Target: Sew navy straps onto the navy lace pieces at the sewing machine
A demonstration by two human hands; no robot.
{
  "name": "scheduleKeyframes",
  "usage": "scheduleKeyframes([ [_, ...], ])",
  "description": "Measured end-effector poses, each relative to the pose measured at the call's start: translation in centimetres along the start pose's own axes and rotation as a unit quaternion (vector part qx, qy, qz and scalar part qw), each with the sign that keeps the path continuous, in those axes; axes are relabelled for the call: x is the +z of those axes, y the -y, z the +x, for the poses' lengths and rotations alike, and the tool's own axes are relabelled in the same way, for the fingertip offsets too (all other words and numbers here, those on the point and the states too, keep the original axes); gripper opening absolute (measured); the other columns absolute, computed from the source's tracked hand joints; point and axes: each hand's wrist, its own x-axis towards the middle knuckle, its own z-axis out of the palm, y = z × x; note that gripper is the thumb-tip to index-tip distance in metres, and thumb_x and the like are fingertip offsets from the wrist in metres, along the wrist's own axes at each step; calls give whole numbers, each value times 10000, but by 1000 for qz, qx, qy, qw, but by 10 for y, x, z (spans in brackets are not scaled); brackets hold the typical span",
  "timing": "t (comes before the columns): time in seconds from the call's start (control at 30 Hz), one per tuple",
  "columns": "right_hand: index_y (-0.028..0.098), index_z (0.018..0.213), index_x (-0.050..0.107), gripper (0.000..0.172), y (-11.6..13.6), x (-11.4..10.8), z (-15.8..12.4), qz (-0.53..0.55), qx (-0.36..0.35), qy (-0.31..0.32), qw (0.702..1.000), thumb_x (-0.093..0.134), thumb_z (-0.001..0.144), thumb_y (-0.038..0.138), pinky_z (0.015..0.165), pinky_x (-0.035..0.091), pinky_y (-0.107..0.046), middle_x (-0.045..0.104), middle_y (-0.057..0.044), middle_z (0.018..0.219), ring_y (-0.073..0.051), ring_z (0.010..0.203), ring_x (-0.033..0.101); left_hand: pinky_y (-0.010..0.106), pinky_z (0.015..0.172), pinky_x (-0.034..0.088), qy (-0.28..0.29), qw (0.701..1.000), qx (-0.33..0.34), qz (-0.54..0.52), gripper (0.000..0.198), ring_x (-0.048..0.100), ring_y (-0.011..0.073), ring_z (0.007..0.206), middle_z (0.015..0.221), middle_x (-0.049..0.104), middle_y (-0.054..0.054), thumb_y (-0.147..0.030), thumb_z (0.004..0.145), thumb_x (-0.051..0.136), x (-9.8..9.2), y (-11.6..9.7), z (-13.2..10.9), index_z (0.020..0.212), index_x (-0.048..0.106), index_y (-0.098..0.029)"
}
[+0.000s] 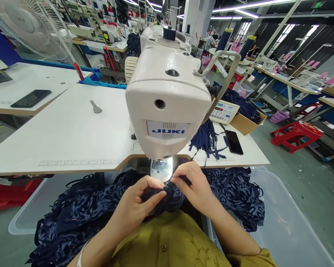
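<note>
A white JUKI sewing machine [167,96] stands on a white table [72,133] straight ahead. Just below its lit needle area, my left hand [139,205] and my right hand [193,185] both pinch a small navy fabric piece [171,194]. The fingers of each hand are closed on the cloth, held close to my body. Piles of navy fabric loops [78,211] lie on both sides of my lap. More navy strips [207,139] lie on the table to the right of the machine head.
A black phone [233,142] lies on the table's right part, beside a control panel [224,111] and a cardboard box [246,122]. Clear plastic bins [281,222] flank me. Red stools [295,135] stand at right. A fan [30,26] and other workstations fill the background.
</note>
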Motion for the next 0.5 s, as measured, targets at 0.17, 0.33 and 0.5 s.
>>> scheduleKeyframes([
  [0.17,232,918,661,284,-7,17,-18,88,32,2,996,401,982,325,787,437,-297,665,-29,864,-163,838,593,191,688,508,-55,998,1,-8,142,626,107,750,821,666,-31,-341,815,646,5,6,3,789,576,-220],
  [0.33,247,1005,655,295,-7,37,-29,321,163,42,932,490,920,476,800,460,-293,646,-28,921,-180,885,598,198,714,519,-38,999,35,16,89,645,118,792,832,677,-30,-308,824,635,14,6,5,839,595,-230],
  [0.5,247,860,645,79,-2,46,-29,358,160,-113,913,623,871,322,694,445,-211,570,19,829,-110,750,537,177,667,513,-76,990,93,72,48,644,104,737,806,684,-36,-258,839,610,23,6,3,831,575,-227],
])
